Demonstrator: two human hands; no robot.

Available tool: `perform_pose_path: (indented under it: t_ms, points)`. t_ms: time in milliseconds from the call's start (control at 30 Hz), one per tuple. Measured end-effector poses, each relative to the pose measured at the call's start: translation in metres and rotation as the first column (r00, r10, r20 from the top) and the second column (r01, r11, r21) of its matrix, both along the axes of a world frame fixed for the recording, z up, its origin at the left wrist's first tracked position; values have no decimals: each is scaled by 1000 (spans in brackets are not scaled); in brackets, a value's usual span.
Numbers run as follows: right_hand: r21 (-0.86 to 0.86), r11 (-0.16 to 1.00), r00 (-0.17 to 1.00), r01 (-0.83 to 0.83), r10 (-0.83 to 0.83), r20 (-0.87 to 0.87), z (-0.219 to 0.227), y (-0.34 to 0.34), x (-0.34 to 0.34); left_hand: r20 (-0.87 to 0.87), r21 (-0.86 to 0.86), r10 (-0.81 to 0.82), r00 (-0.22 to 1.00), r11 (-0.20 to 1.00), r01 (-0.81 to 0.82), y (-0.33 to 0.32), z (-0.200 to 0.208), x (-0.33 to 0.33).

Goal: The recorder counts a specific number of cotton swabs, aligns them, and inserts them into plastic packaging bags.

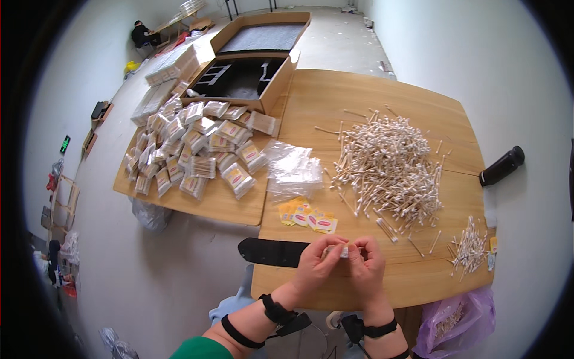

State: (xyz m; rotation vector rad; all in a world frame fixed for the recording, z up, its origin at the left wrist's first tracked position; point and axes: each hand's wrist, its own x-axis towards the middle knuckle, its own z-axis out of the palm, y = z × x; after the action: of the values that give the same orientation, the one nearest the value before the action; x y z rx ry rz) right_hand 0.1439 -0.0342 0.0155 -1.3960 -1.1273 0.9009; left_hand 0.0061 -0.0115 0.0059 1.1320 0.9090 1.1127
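Over the near edge of the wooden table [418, 287], my left hand [317, 261] and my right hand [366, 264] meet, both with fingers closed in a pinch. A small whitish thing shows between the fingertips, mostly covered by them, and I cannot make out its kind. Just beyond lie yellow-and-white printed cards [308, 216] and a stack of clear plastic bags [294, 170]. A large heap of cotton swabs [388, 164] spreads to the right, with a small bundle of swabs [387, 230] at its near side. A black flat strip [272, 252] lies beside my left hand.
Filled swab packets [203, 142] are piled at the left, before an open cardboard box [278, 90]. A smaller swab pile [470, 248] sits at the right edge, near a black bottle [502, 166]. A purple plastic bag [427, 335] hangs below. Far left, a person [143, 36] sits.
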Motion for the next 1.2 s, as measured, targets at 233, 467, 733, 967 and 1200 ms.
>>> perform_pose_path:
  t_ms: [233, 467, 733, 967, 1200]
  points:
    - [57, 998, 996, -13, 8, 87, 2, 0, -6, -20, 25, -65, 998, 998, 65, -3, 0, 1]
    - [51, 998, 999, -33, 32, 27, -4, 2, -9, 25, -4, -60, 998, 998, 60, -1, -3, 1]
    - [25, 999, 998, -42, 43, -53, -12, 2, -1, -86, 40, -96, 992, 994, 100, 5, 6, -4]
    - [-3, 992, 981, -127, 125, -149, 9, 1, 7, -29, -23, -106, 994, 994, 106, 8, 3, -12]
    - [82, 985, 979, -151, 161, -126, 7, 8, 24, 158, -64, -133, 978, 987, 145, 16, 2, -13]
